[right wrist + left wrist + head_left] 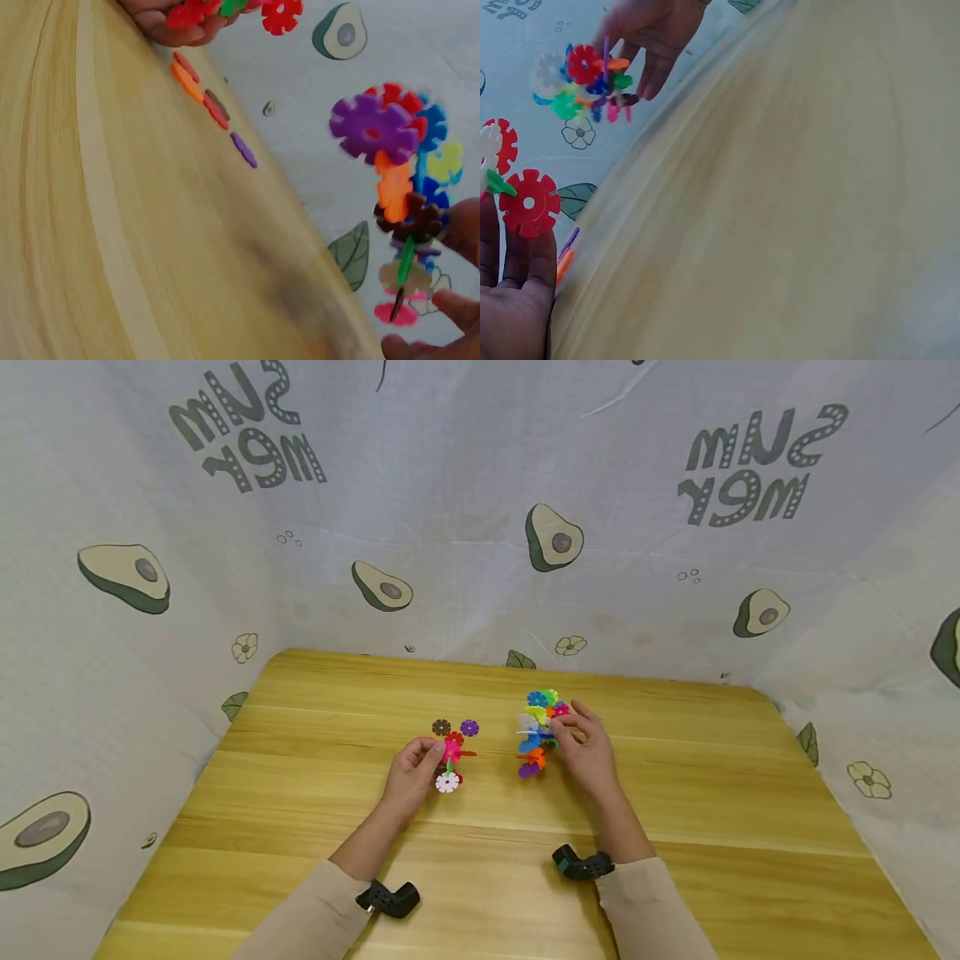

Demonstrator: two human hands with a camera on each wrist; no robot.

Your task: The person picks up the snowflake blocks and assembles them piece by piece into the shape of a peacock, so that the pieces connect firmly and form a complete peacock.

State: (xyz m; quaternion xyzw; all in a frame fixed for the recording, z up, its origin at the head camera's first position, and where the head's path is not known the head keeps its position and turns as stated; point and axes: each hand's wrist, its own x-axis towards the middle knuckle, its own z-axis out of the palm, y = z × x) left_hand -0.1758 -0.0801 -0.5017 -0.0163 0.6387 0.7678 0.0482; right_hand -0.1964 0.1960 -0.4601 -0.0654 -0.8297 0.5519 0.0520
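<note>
My left hand pinches a small cluster of notched plastic discs between thumb and fingers; a pink disc and a white disc face up. In the left wrist view, a red disc and a green disc of that cluster show over the fingers. On the other side, my right hand grips a larger multicoloured cluster of interlocked discs. Its purple disc, orange disc and brown disc stand out in the right wrist view. Both clusters are held above the table.
Loose discs lie on the wooden table past the left hand, among them a brown disc and a purple disc. An orange disc lies near them. A white avocado-print cloth hangs around the table's back and sides.
</note>
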